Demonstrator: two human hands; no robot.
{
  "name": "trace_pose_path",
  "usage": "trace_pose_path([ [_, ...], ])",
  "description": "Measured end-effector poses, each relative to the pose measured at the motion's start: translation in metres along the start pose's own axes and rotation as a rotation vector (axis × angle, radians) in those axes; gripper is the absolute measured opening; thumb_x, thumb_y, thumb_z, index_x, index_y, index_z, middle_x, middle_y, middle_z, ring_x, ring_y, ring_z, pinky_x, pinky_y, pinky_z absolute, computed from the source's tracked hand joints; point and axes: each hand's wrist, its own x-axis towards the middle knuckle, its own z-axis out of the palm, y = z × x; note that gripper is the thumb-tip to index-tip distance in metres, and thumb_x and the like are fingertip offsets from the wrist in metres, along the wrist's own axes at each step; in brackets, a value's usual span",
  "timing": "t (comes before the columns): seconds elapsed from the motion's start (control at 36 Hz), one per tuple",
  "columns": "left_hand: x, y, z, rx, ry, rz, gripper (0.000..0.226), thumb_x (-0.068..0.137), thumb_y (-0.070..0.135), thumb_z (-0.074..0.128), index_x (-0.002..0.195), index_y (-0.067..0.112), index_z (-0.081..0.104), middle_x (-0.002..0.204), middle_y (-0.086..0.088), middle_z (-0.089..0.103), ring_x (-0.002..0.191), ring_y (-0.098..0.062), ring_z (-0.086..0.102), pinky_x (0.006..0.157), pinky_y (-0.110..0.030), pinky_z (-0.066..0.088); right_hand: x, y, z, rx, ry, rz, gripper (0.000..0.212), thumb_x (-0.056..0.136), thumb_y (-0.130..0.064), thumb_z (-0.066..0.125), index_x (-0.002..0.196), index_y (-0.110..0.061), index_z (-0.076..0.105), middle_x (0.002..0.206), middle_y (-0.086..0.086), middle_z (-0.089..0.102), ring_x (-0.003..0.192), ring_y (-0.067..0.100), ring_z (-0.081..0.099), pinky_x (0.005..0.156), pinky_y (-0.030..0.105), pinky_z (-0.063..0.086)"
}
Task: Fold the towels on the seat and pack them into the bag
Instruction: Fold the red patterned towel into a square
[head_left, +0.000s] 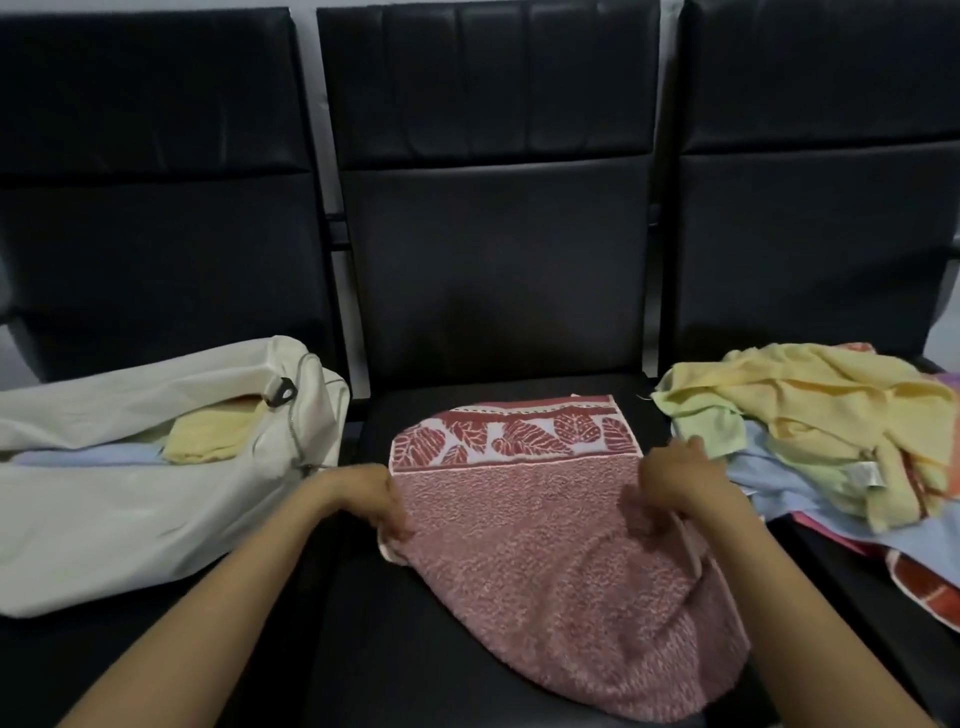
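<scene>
A red towel (524, 525) with a leaf-patterned border lies spread on the middle black seat (405, 665). My left hand (371, 496) pinches its left edge. My right hand (675, 486) pinches its right edge, with the cloth bunched under the fingers. An open cream bag (130, 493) lies on the left seat, and a folded yellow towel (208, 434) and a pale blue one (83, 457) show inside it. A loose pile of yellow, green and blue towels (810, 431) sits on the right seat.
Three black padded seats stand side by side with tall backrests (493, 208). An orange-and-white towel (930, 587) pokes out beneath the pile at the far right. The bag's zipper pull (283, 395) hangs at its opening.
</scene>
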Motion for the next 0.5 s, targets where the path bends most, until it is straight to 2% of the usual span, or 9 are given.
trace_pose_path([
  [0.06,0.010,0.010,-0.014,-0.033,0.210,0.018,0.022,0.073,0.040,0.076,0.084,0.021,0.076,0.076,0.009,0.067,0.079,-0.015,0.064,0.071,-0.021,0.043,0.002,-0.008,-0.004,0.058,0.125,-0.075,0.046,0.094,-0.042,0.051,0.135,-0.022,0.047,0.141,0.010,0.033,0.136,0.031,0.023,0.107,0.045,0.029],
  [0.11,0.024,0.022,-0.023,-0.079,0.505,-0.007,0.024,0.085,0.036,0.066,0.099,0.017,0.073,0.095,0.002,0.066,0.089,-0.016,0.060,0.077,-0.023,0.042,0.008,-0.020,-0.002,0.184,0.175,-0.214,0.048,0.094,-0.039,0.053,0.138,-0.023,0.047,0.144,0.010,0.034,0.136,0.031,0.026,0.111,0.043,0.031],
  [0.14,0.036,0.025,-0.024,-0.088,0.591,-0.018,0.029,0.089,0.033,0.062,0.110,0.013,0.069,0.108,-0.002,0.065,0.097,-0.018,0.059,0.083,-0.025,0.044,0.009,-0.025,0.002,0.243,0.151,-0.275,0.046,0.094,-0.039,0.053,0.137,-0.023,0.049,0.144,0.009,0.036,0.136,0.030,0.028,0.111,0.042,0.031],
  [0.19,0.058,0.028,-0.024,-0.084,0.603,-0.056,0.046,0.092,0.031,0.059,0.132,0.009,0.055,0.134,-0.012,0.054,0.119,-0.028,0.053,0.100,-0.035,0.044,0.009,-0.035,0.013,0.254,0.057,-0.347,0.042,0.094,-0.039,0.054,0.134,-0.025,0.051,0.143,0.008,0.039,0.135,0.030,0.032,0.111,0.040,0.032],
  [0.22,0.067,0.028,-0.022,-0.075,0.589,-0.082,0.051,0.093,0.030,0.058,0.138,0.008,0.049,0.139,-0.015,0.049,0.125,-0.031,0.049,0.104,-0.038,0.042,0.008,-0.039,0.019,0.230,0.013,-0.364,0.044,0.094,-0.037,0.054,0.136,-0.025,0.049,0.145,0.008,0.038,0.135,0.031,0.032,0.111,0.041,0.032],
  [0.31,0.087,0.028,-0.022,-0.050,0.552,-0.096,0.051,0.092,0.031,0.062,0.137,0.010,0.051,0.138,-0.013,0.052,0.125,-0.031,0.049,0.105,-0.039,0.041,0.009,-0.044,0.029,0.171,-0.002,-0.359,0.051,0.097,-0.036,0.048,0.145,-0.025,0.035,0.152,0.007,0.027,0.138,0.031,0.026,0.109,0.044,0.033],
  [0.42,0.094,0.034,-0.026,-0.077,0.443,-0.055,0.032,0.085,0.027,0.071,0.115,0.016,0.069,0.118,-0.006,0.067,0.108,-0.023,0.061,0.099,-0.039,0.046,0.011,-0.047,0.028,0.150,0.012,-0.353,0.050,0.099,-0.036,0.044,0.146,-0.024,0.031,0.153,0.007,0.025,0.139,0.030,0.024,0.108,0.047,0.033],
  [0.47,0.088,0.039,-0.028,0.011,0.530,-0.030,0.020,0.084,0.024,0.070,0.103,0.016,0.070,0.106,-0.005,0.070,0.098,-0.022,0.063,0.091,-0.036,0.048,0.011,-0.046,0.029,0.159,0.014,-0.359,0.050,0.099,-0.036,0.044,0.146,-0.024,0.032,0.152,0.006,0.027,0.139,0.030,0.025,0.108,0.046,0.033],
  [0.5,0.086,0.043,-0.028,0.100,0.677,0.017,0.014,0.084,0.020,0.066,0.098,0.016,0.067,0.100,-0.006,0.069,0.094,-0.024,0.063,0.086,-0.035,0.047,0.013,-0.046,0.030,0.166,0.015,-0.365,0.049,0.099,-0.036,0.045,0.145,-0.024,0.033,0.151,0.006,0.028,0.138,0.029,0.025,0.109,0.046,0.034],
])
